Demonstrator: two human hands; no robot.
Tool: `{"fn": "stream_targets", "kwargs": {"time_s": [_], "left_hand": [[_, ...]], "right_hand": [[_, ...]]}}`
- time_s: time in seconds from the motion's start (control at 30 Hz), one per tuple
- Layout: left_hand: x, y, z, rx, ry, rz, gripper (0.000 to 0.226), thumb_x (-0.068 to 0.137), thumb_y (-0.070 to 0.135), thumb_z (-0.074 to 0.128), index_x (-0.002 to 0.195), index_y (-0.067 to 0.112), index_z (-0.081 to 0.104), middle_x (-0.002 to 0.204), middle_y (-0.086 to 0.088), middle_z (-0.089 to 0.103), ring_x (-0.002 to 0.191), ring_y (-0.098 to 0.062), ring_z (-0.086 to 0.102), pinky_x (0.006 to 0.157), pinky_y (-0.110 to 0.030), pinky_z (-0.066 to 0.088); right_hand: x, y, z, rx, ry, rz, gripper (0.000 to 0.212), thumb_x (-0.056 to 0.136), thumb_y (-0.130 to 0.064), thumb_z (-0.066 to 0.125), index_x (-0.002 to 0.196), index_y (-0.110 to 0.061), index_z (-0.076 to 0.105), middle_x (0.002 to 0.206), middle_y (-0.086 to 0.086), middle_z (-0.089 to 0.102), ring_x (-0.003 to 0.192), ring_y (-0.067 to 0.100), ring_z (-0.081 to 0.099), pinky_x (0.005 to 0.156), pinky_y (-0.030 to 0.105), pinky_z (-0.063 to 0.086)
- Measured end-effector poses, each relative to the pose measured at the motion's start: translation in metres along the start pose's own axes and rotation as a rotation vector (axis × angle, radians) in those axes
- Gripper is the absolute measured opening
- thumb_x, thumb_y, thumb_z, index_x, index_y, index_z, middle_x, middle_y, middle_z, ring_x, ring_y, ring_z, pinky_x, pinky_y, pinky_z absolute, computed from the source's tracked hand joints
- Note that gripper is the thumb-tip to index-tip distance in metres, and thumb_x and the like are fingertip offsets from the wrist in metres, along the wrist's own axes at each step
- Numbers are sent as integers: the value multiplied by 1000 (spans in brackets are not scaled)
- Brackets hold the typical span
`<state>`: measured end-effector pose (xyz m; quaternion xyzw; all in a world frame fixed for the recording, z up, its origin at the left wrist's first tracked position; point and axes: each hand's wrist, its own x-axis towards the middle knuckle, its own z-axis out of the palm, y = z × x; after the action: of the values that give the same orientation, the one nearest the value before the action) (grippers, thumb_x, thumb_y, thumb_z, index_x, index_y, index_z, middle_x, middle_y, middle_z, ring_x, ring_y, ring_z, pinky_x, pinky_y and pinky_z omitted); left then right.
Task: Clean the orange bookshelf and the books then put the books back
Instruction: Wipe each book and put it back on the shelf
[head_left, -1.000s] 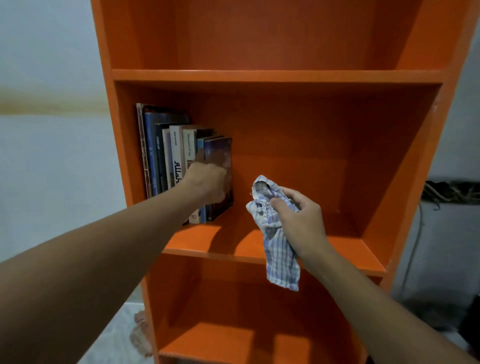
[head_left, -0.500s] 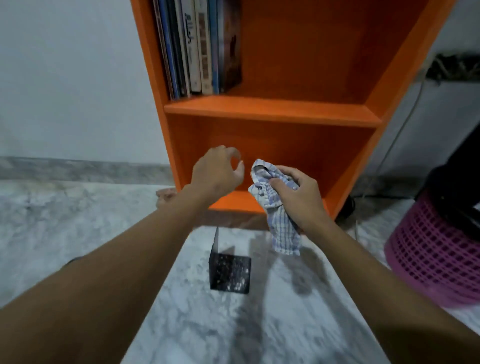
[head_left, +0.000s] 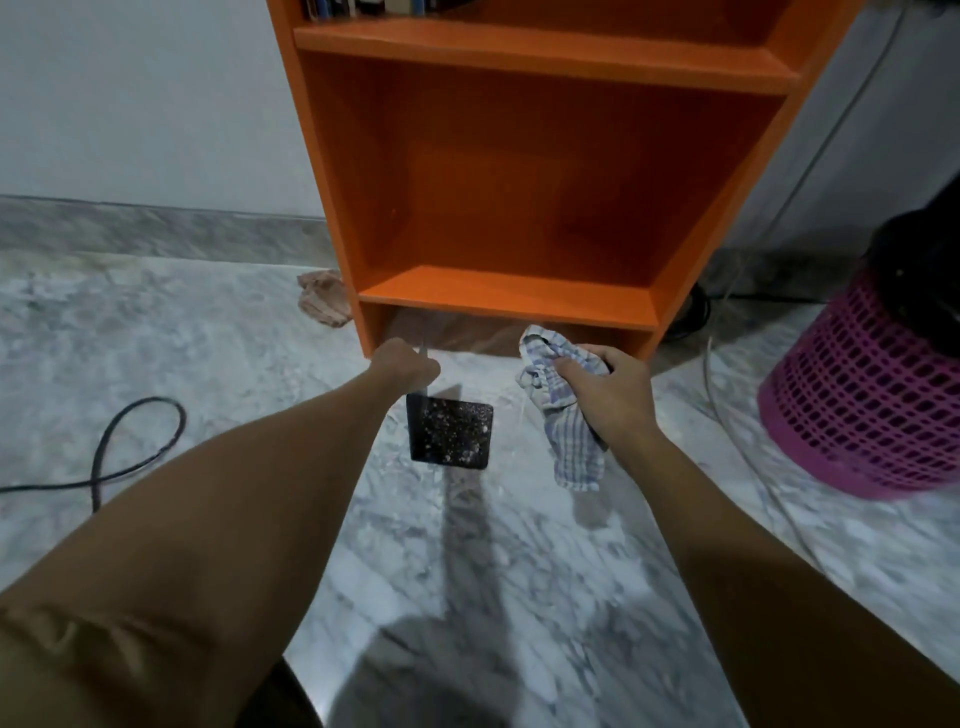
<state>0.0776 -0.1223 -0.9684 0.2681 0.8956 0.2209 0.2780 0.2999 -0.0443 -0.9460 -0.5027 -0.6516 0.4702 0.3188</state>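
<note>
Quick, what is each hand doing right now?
Left hand: closed around the upright of the black bookend.
Right hand: closed, holding the checked cloth.

Marble floor (head_left: 467, 571) bears orange bookshelf (head_left: 519, 182), black bookend (head_left: 449, 434), pink basket (head_left: 857, 405).

I record the orange bookshelf (head_left: 519, 171) as smooth board with a low satin sheen, and its shelf fronts catch the light. The floor (head_left: 467, 571) is polished marble, grey-white and veined, and it reflects. The checked cloth (head_left: 566, 415) in the right hand (head_left: 608, 389) is soft woven fabric, crumpled and matt. The black bookend (head_left: 452, 431) is a thin hard sheet, glossy and speckled; I cannot tell whether it is metal or plastic. The pink basket (head_left: 857, 405) is lattice plastic. The wall (head_left: 145, 104) is matt paint.
</note>
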Motion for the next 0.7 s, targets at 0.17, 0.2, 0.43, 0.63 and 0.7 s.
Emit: {"fn": "stream_targets", "kwargs": {"time_s": [0.17, 0.2, 0.43, 0.63, 0.7], "left_hand": [[5, -14, 12, 10, -73, -72, 35, 97, 25, 48, 115, -5, 58, 103, -19, 64, 80, -28, 61, 61, -35, 55], [6, -18, 15, -13, -85, -75, 28, 97, 18, 49, 110, -5, 58, 108, -23, 64, 89, -34, 64, 70, -41, 59], [-2, -10, -5, 209, -31, 255, 31, 95, 8, 48, 122, -3, 56, 109, -23, 64, 91, -36, 64, 70, -34, 54], [-38, 26, -50, 240, -17, 524, 10, 98, 11, 47, 100, 5, 54, 89, -16, 56, 72, -24, 49, 60, -32, 38], [-57, 30, -57, 222, 31, 613, 9, 98, 11, 48, 91, 6, 52, 75, -9, 50, 62, -18, 44, 50, -26, 30]], "right_hand": [[-1, 12, 5, 35, 36, 17, 24, 80, -33, 77, 101, -21, 73, 95, -6, 73, 90, 14, 69, 85, 42, 57], [-2, 15, 8, 41, 30, 11, 24, 81, -32, 77, 101, -21, 72, 96, -7, 72, 90, 13, 68, 86, 40, 57], [-3, 24, 14, -89, -16, -106, 34, 90, -28, 69, 121, -14, 68, 117, 0, 68, 109, 17, 62, 95, 36, 52], [12, 7, 11, -322, 41, -338, 37, 97, -24, 59, 133, -15, 57, 132, 4, 56, 119, 18, 52, 99, 32, 44], [16, 0, 15, -416, 27, -407, 38, 98, -26, 57, 135, -17, 55, 134, 4, 54, 120, 19, 51, 98, 33, 45]]}}
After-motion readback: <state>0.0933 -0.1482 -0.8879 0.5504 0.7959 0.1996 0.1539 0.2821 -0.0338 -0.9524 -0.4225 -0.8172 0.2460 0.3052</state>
